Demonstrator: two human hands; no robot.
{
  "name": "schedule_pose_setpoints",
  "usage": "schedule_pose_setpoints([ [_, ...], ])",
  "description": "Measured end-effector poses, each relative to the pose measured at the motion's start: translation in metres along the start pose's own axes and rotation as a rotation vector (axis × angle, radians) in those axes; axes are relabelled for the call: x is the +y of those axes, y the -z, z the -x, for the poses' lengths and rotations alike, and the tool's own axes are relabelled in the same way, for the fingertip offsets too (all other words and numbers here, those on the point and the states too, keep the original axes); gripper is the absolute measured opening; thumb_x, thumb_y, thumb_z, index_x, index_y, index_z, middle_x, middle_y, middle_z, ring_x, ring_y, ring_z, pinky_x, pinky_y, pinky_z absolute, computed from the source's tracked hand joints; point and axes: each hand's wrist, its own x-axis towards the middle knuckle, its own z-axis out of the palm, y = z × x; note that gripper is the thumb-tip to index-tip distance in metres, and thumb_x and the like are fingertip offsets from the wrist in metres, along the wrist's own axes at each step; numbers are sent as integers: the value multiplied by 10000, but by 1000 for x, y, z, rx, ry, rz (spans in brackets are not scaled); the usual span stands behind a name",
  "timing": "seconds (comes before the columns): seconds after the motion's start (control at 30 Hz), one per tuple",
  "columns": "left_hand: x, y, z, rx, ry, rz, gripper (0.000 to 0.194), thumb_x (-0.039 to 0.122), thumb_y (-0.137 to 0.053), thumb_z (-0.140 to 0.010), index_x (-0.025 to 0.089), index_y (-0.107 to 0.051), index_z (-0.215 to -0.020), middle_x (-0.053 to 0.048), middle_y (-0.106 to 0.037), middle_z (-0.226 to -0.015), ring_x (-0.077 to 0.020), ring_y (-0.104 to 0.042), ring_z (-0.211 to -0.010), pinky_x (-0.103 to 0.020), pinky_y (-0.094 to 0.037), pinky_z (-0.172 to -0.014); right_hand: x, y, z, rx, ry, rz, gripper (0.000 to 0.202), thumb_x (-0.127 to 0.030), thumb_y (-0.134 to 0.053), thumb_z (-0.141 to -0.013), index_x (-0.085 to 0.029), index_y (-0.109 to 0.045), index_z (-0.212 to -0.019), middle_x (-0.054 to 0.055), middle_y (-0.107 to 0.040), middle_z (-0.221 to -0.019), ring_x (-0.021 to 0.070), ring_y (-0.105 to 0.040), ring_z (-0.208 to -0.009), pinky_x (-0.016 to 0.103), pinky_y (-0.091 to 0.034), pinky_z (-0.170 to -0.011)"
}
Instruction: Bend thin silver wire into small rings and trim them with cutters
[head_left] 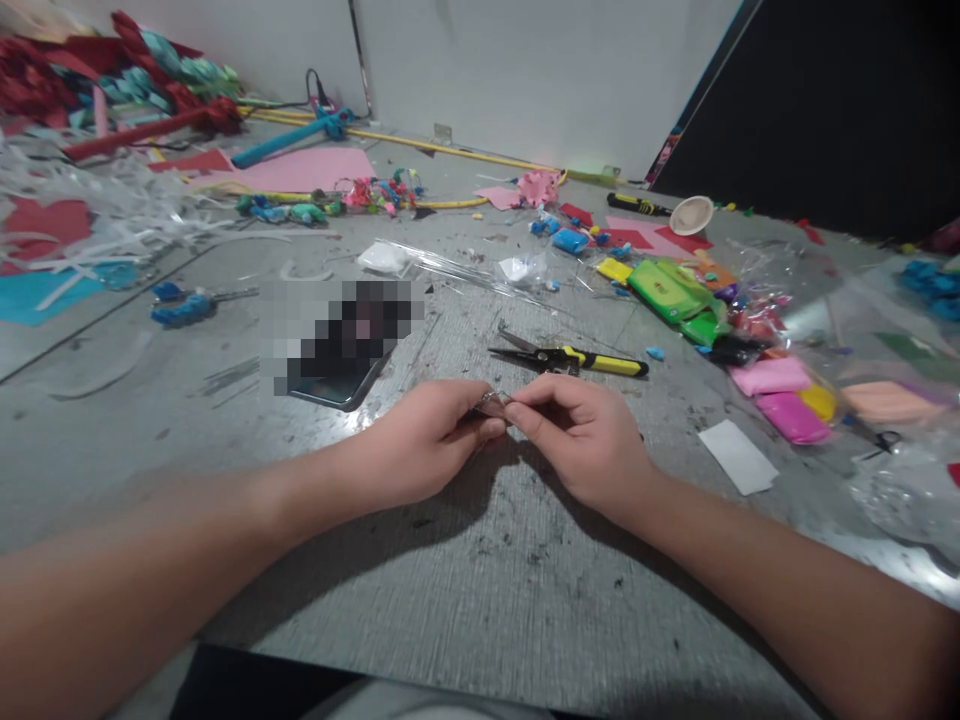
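Both hands meet over the middle of the grey table (450, 610). Between thumb and fingers, my left hand (431, 435) pinches a small piece of thin silvery wire (491, 398), which looks looped or twisted. My right hand (581, 440) is closed in a pinch at the wire's other side, its fingertips almost touching the left ones. The fingers hide much of the wire. Just beyond the right hand lie pliers (570, 358) with black jaws and yellow-and-black handles. To the left, a dark phone (337, 370) rests on the table, partly blurred out.
Several thin straight wires (465, 270) lie behind the pliers. Coloured clay packets (675, 295) and a white card (739, 455) are on the right. White paper strips (112, 225) and red crepe paper (37, 80) pile up at the left. A blue clay piece (180, 308) sits left of the phone.
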Motion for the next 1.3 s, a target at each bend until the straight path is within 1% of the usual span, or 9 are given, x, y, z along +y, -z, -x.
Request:
schedule_pose_setpoints([
  [0.13,2,-2,0,20,0,-53,189,230,-514,-952,185,-560,-774,1,-624,-734,-144,-548,-687,-267,-386,-640,-1,0,-1,-3,22,19,98,-223,-665,-932,-193,-717,-854,2,-721,-783,138,-643,-719,276,-486,-660],
  [0.3,5,-4,2,70,-26,-192,214,248,-466,-979,223,-409,-774,-1,-557,-726,-159,-496,-660,-290,-328,-611,-3,-1,-1,29,29,37,118,-234,-656,-934,-200,-695,-827,-1,-697,-756,142,-625,-701,282,-483,-650],
  [0.43,6,-3,4,45,-25,-282,212,289,-412,-1011,238,-355,-813,-9,-535,-749,-183,-501,-689,-314,-316,-622,-3,-1,-1,46,37,42,109,-235,-659,-930,-200,-695,-834,-3,-696,-757,138,-614,-689,278,-481,-639],
  [0.57,3,-2,3,57,-123,-340,212,284,-396,-1016,237,-335,-818,-36,-532,-833,-202,-509,-763,-337,-353,-682,-2,-1,-2,42,39,31,106,-230,-657,-932,-195,-696,-840,-4,-696,-761,131,-610,-681,265,-476,-625],
  [0.67,1,-1,2,67,-149,-325,157,272,-404,-1011,225,-367,-865,-58,-559,-896,-212,-531,-803,-341,-378,-707,-2,-1,-2,37,35,10,104,-225,-657,-930,-194,-695,-839,-6,-700,-762,128,-611,-675,260,-477,-619],
  [0.83,2,-1,0,-7,-45,-261,112,305,-407,-1021,209,-436,-972,-70,-638,-906,-231,-598,-815,-324,-358,-665,-3,-1,-3,23,21,0,117,-237,-658,-924,-194,-694,-821,-1,-696,-748,132,-608,-665,267,-476,-610],
  [1.0,2,3,-2,-5,-77,-250,139,293,-445,-1006,206,-469,-900,-37,-618,-817,-196,-580,-754,-301,-345,-643,0,-1,-3,18,-28,-44,119,-256,-658,-916,-191,-693,-823,2,-689,-737,135,-610,-666,268,-471,-597],
  [1.1,0,7,-3,1,-119,-183,181,339,-481,-1001,193,-509,-899,-19,-623,-818,-166,-556,-726,-290,-363,-651,3,-1,-4,20,-84,-89,135,-303,-658,-919,-192,-695,-851,6,-688,-746,140,-612,-673,273,-476,-597],
  [1.3,-2,12,-4,1,-111,-108,335,437,-534,-975,175,-565,-767,26,-523,-669,-126,-474,-651,-278,-330,-608,4,2,-8,-67,-81,-110,176,-348,-663,-921,-188,-702,-857,10,-697,-760,139,-616,-680,271,-485,-603],
])
